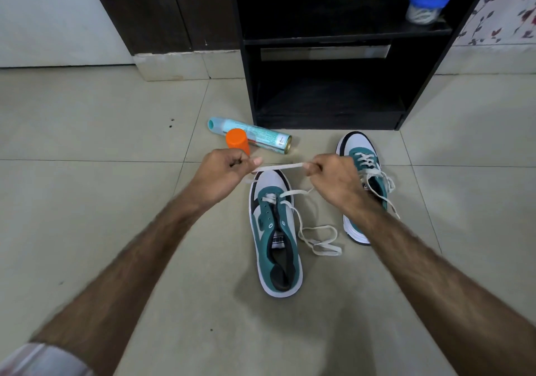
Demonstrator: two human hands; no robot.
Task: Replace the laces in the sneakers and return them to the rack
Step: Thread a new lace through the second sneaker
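Head view: left hand [223,172] and right hand [333,178] each pinching one white lace [278,167], stretched taut between them above near sneaker [275,236] on tiled floor [87,201]. Lace threaded through lowest eyelets only, slack looping beside it. Second sneaker [362,178] fully laced, partly behind right hand. Black rack [327,85] beyond; spray can [261,136] and orange cap [237,140] nearby.

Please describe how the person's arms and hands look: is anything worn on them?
Both forearms are bare and hairy. The left hand and the right hand show no gloves, rings or watch. A light sleeve, whitish with a pinkish tint, shows blurred at the left arm's upper end.
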